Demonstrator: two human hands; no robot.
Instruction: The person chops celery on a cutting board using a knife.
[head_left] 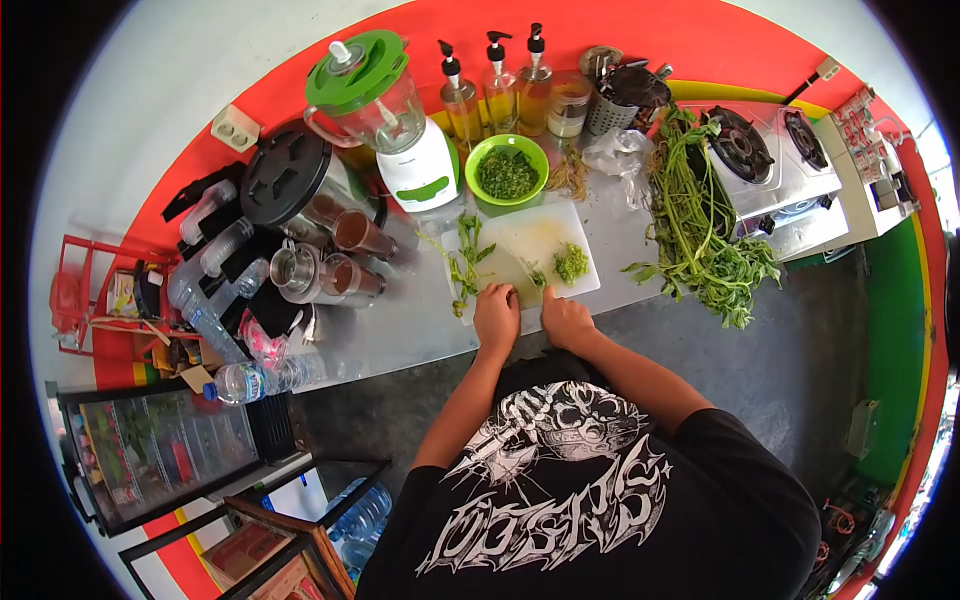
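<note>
My left hand [497,312] is closed, its fingers curled at the near edge of the white cutting board [572,222]; what it holds is hidden. Just beside it, my right hand [566,318] is wrapped round what looks like a knife [522,256], its thin pale blade lying across the board and its handle covered by the fingers. A few cut green bits [537,278] lie by the blade. To the right sits a small heap of chopped green stems [571,263]. Loose leafy sprigs [467,262] spread over the board's left side.
Behind the board stand a green bowl [507,142] of chopped greens, a blender [415,165] and pump bottles [498,85]. A large leafy bunch [690,215] lies right, beside a gas stove [775,165]. Brown-filled cups [350,275] and a water bottle [240,383] are left.
</note>
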